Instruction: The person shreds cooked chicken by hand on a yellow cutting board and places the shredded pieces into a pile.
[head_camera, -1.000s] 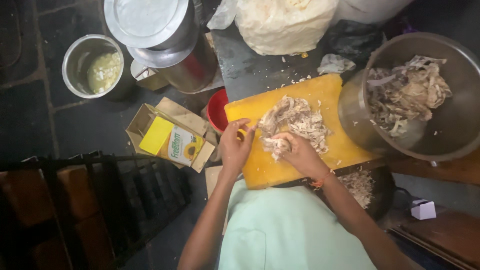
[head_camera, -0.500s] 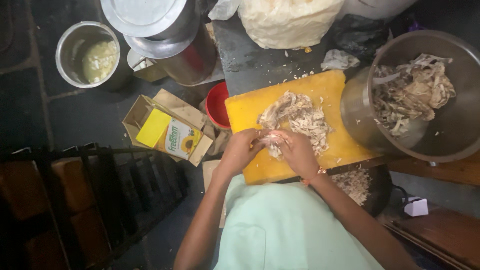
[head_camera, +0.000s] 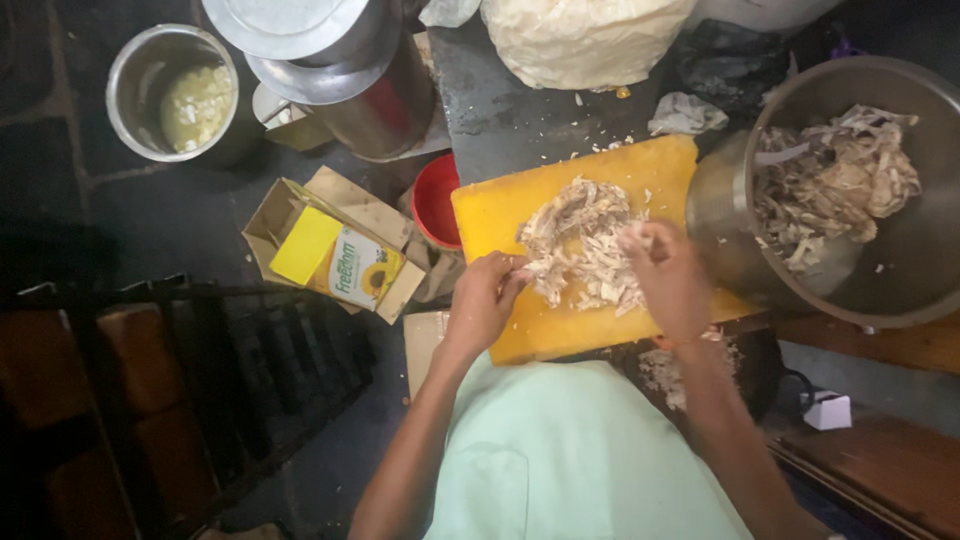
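A yellow cutting board (head_camera: 500, 215) lies in front of me with a pile of pale shredded meat (head_camera: 580, 240) on it. My left hand (head_camera: 482, 298) rests at the pile's left edge, fingertips pinching shreds. Over the right side of the pile, my right hand (head_camera: 668, 278) is curled with shreds between thumb and fingers. A large steel bowl (head_camera: 920, 270) at the right holds more shredded meat (head_camera: 835, 190).
A small steel pot (head_camera: 135, 110) with pale contents stands at the top left beside stacked steel vessels (head_camera: 340, 70). An open cardboard box (head_camera: 330, 255) and a red lid (head_camera: 437, 200) lie left of the board. A white bag (head_camera: 580, 35) sits behind it. A dark pan (head_camera: 760, 365) holds scraps.
My two hands were close together on the near part of the pile. Now they have spread apart, the right one moving right and up with shreds.
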